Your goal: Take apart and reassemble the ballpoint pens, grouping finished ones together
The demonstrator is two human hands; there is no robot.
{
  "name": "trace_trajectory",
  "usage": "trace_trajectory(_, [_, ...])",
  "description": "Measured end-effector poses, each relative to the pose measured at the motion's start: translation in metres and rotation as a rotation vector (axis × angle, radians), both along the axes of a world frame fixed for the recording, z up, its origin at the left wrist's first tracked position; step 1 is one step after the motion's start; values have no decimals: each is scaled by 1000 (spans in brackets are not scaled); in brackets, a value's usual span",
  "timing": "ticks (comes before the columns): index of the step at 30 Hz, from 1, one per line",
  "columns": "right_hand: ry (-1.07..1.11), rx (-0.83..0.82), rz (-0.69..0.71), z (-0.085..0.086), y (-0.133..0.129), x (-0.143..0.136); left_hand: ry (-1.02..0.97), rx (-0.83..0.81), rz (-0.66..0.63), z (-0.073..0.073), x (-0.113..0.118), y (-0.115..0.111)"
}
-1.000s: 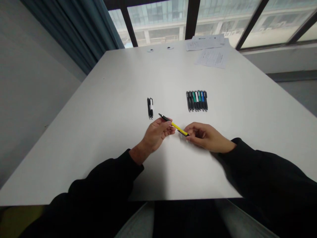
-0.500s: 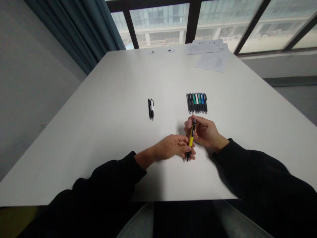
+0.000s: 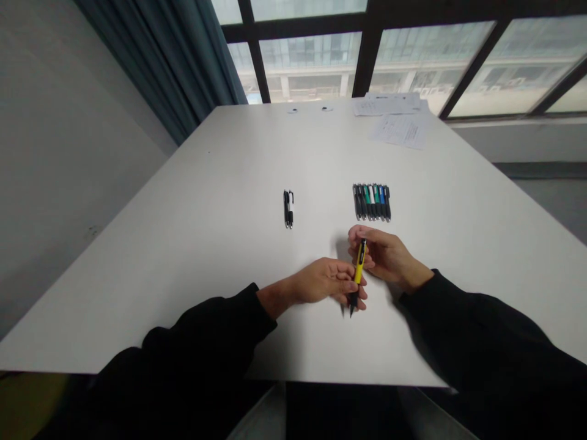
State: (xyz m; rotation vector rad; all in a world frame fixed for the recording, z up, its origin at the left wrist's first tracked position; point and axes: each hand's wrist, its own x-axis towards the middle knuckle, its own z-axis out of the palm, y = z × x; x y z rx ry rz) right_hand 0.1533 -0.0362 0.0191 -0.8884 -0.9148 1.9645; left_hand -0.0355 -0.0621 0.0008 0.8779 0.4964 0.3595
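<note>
A yellow and black pen [image 3: 360,263] is held above the table near its front, tip pointing down toward me. My left hand [image 3: 323,281] grips its lower black part between thumb and fingers. Around the upper end, beside the clip, are the curled fingers of my right hand [image 3: 383,253], with the thumb at the top of the pen. Beyond my right hand lies a row of several pens [image 3: 372,203], with black, green, white and blue barrels, side by side. Farther left, a black pen [image 3: 286,209] and a white and black pen [image 3: 291,209] lie next to each other.
The white table [image 3: 206,232] reaches back to the window. Printed papers [image 3: 398,129] lie at its far right. Two small dark-and-white items [image 3: 327,109] sit near the far edge. A blue curtain [image 3: 169,61] hangs at the back left.
The whole view has shifted, so the table and pens appear lower and slightly to the right. Both hands are still at the yellow pen, and its pointed tip shows more clearly.
</note>
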Motion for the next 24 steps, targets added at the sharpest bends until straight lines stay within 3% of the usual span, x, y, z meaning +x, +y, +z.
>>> trace_trajectory(3, [-152,105,-89,-3,-8,-4,-30,-28,138,-2,1,5])
trace_trajectory(5, [-430,332,-122,-5,-16,-8,-30,-50,347,-4,0,11])
trace_trajectory(8, [-890,707,-16,-6,-29,-13,18,-73,588,-3,-3,19])
trace_trajectory(13, [-1252,984,118,-3,-36,-20,95,-63,721,0,-4,24])
trace_trajectory(18, [-1469,1020,146,-3,-36,-27,202,-13,739,4,4,31])
trace_trajectory(24, [-1766,836,109,-4,-12,-35,297,97,696,3,9,43])
